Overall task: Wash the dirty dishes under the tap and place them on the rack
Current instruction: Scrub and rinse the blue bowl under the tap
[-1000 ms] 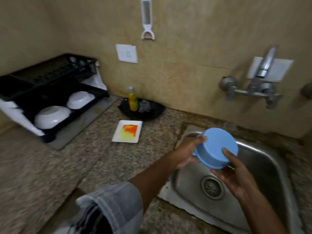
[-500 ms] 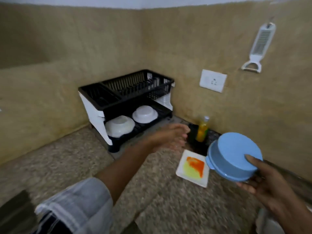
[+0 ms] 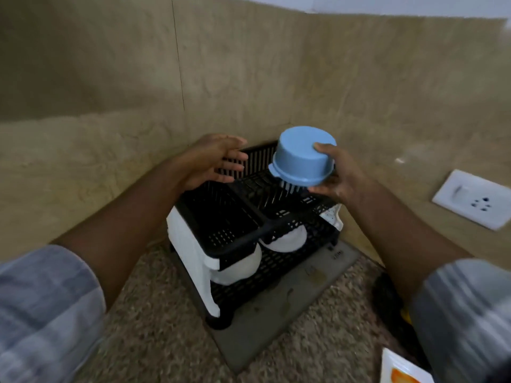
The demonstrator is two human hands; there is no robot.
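My right hand holds a light blue bowl upside down, just above the right half of the top tier of the black two-tier dish rack. My left hand hovers open over the rack's back left part, fingers spread, a short gap from the bowl. Two white bowls sit upside down on the lower tier, the nearer one partly hidden by the upper basket.
The rack stands on a grey drip mat in the corner of the speckled granite counter. A white wall socket is at the right. A white plate with an orange stain lies at the bottom right edge.
The view swung left from the sink to the rack. My right hand carried the blue bowl over the rack's top tier; my left hand let go of it and now hovers beside it.
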